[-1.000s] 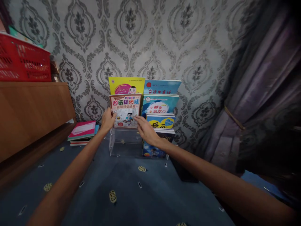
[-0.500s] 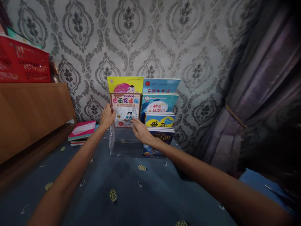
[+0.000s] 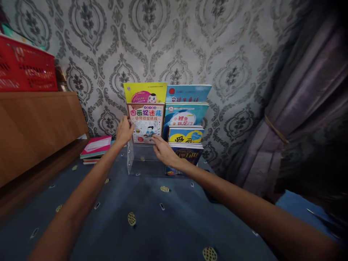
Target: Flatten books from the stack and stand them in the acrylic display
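Observation:
A picture-puzzle book [image 3: 145, 119] with a brown border stands upright in the left column of a clear acrylic book stand [image 3: 129, 163], in front of a yellow book [image 3: 144, 87]. My left hand [image 3: 125, 129] is closed on the book's left edge, its fingertips partly hidden. At the lower right corner, my right hand [image 3: 165, 151] has fingertips on the cover and some fingers curled out of sight. In the right column are a light blue book [image 3: 187, 92], a turquoise book [image 3: 199, 110], yellow-and-blue books [image 3: 187, 135] and dark blue books [image 3: 194, 154].
A pile of books with a pink one on top [image 3: 98, 145] lies left of the stand. The patterned dark cloth [image 3: 146, 203] covers the surface. A wooden cabinet [image 3: 40, 130] bears a red basket [image 3: 29, 69]. A purple-grey curtain [image 3: 255, 145] hangs at right.
The view has tilted slightly, so the stand and books sit a little higher in the picture. Both hands keep their places on the book.

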### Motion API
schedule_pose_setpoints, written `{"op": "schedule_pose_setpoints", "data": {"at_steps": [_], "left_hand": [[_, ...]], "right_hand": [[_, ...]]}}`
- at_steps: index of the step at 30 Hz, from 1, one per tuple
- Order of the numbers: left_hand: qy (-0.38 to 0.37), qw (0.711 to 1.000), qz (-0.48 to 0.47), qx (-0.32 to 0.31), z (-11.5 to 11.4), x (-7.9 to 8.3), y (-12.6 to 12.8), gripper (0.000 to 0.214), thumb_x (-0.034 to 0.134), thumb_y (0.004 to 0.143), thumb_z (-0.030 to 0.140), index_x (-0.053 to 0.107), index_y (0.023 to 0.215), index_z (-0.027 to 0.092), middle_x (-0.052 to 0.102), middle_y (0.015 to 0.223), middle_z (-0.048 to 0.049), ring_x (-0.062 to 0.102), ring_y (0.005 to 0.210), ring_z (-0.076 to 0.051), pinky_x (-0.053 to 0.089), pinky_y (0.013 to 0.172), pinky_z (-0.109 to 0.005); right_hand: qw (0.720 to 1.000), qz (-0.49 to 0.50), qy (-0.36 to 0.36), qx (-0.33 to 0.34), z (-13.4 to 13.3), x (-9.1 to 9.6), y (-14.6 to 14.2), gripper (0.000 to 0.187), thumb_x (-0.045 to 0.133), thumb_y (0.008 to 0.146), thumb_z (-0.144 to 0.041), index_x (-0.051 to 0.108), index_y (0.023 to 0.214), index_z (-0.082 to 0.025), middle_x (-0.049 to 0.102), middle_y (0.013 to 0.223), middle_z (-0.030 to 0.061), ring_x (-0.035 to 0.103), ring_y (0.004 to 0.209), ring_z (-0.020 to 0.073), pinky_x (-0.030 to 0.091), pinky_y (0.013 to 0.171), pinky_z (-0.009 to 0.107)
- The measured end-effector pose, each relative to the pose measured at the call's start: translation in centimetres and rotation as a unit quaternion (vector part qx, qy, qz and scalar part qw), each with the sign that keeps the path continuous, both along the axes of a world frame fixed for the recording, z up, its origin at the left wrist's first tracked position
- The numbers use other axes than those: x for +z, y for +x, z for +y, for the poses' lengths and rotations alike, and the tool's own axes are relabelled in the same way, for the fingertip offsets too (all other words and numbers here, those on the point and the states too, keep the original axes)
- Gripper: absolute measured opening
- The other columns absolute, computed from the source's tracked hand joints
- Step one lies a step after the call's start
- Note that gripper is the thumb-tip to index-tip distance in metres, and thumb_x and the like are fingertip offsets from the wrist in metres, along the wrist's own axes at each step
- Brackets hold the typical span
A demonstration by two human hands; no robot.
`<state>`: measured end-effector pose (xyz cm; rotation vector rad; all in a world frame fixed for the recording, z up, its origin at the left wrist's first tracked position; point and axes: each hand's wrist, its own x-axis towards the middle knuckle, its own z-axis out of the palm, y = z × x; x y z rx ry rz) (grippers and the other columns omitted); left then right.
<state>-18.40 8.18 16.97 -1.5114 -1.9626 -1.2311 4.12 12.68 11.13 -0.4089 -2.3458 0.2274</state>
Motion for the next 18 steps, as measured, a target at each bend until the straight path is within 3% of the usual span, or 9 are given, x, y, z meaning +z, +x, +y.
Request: {"op": "schedule_pose_setpoints", "data": {"at_steps": [8, 18], "left_hand": [[-0.023, 0.999, 0.026, 0.016, -1.1, 0.0, 0.4, 0.025, 0.052, 0.088, 0.022, 0.052, 0.113, 0.017, 0.067, 0.11, -0.0143, 0.064, 0.107, -0.031, 0.05, 0.094, -0.043], [-0.033, 0.999, -0.002, 0.004, -1.9, -1.1, 0.6, 0.026, 0.052, 0.089, 0.024, 0.049, 0.114, 0.02, 0.069, 0.105, -0.0117, 0.067, 0.104, -0.032, 0.05, 0.094, -0.044]], "right_hand": [[1.0, -0.02, -0.017, 0.012, -2.1, -2.1, 0.9, 0.049, 0.045, 0.094, -0.013, 0.054, 0.142, -0.008, 0.05, 0.151, 0.0227, 0.047, 0.143, 0.0278, 0.039, 0.12, 0.05], [0.996, -0.053, -0.073, 0.021, -5.8, -6.1, 2.2, 0.047, 0.045, 0.096, -0.016, 0.056, 0.141, -0.013, 0.054, 0.149, 0.0205, 0.049, 0.142, 0.027, 0.044, 0.117, 0.051]]}}
